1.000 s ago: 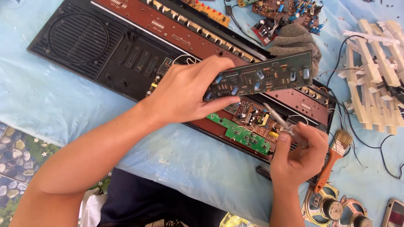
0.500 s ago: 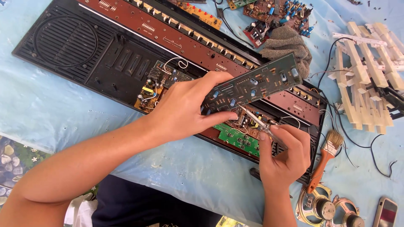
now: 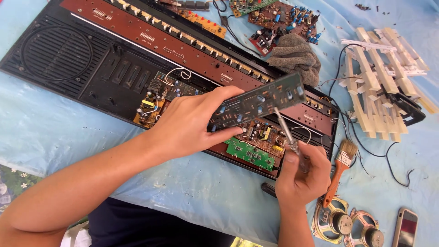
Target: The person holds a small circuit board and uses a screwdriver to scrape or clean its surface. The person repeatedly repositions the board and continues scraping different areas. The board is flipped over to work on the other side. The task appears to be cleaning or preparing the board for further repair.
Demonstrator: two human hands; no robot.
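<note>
Light blue cloth [image 3: 55, 132], open black casing [image 3: 68, 64], paintbrush [image 3: 340, 169], 2 speakers [image 3: 352, 226], phone [image 3: 405, 227]

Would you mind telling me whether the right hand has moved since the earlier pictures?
Yes. The right hand, gripping the screwdriver, has shifted left, away from the paintbrush.

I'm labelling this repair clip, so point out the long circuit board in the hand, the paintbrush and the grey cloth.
long circuit board [image 3: 260, 103], head view, middle of its face.
paintbrush [image 3: 336, 176], head view, orange handle.
grey cloth [image 3: 295, 57], head view, centre of the bundle.
</note>
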